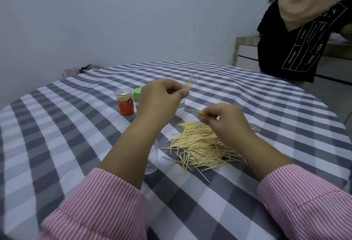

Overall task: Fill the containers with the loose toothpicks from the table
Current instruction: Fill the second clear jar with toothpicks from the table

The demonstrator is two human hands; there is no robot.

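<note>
Left hand [167, 95]: pinches a few thin wooden toothpicks [191, 82], tips pointing up and away, just above the clear plastic container [181, 106] it largely hides. Right hand [221, 118]: pinches a small toothpick bundle [200, 113] directly above the loose pile [202, 144] on the checked desk [76, 135]. Red-labelled clear container [125, 102], green-capped container [137, 95]: left of the left hand; labels unreadable.

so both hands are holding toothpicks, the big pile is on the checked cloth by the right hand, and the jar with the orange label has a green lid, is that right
Not quite. In the head view the jar with the orange label has a clear lid; the green lid sits on the container beside it. The rest holds: the left hand and right hand both pinch toothpicks, and the pile lies on the checked cloth by the right hand.
</note>
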